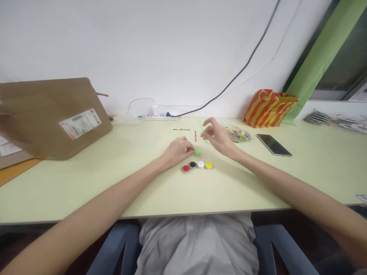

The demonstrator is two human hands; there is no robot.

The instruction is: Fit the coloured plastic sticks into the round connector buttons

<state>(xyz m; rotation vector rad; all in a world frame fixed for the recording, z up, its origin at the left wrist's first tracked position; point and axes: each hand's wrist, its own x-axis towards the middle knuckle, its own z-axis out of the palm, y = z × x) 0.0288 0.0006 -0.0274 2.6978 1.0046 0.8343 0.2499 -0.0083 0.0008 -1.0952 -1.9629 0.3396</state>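
Nearest, grey fabric (pixel 197 246) is covering the person's lap below the edge of a pale table (pixel 160 194). Farther in, a red disc (pixel 185 168), a black disc (pixel 192 165), a white disc (pixel 201 165) and a yellow disc (pixel 208 165) are sitting in an uneven row. Behind them a green disc (pixel 197 152) is lying right by the left hand (pixel 179 151), whose fingertips are bunching at its side; whether they are gripping it, I cannot tell. The right hand (pixel 217 136) is pinching a thin green stick (pixel 200 123) between thumb and finger, with hardly any gap. A red stick (pixel 195 134) and a black stick (pixel 185 130) are lying beyond the left hand. To the right, a phone (pixel 274 144) is resting near a packet of coloured pieces (pixel 240 134). At left a cardboard box (pixel 37 114) is bearing a white printed label (pixel 80 124), its writing too small to read. By the wall, a striped bag (pixel 268 110) is standing and a power strip (pixel 160 117) is lying.
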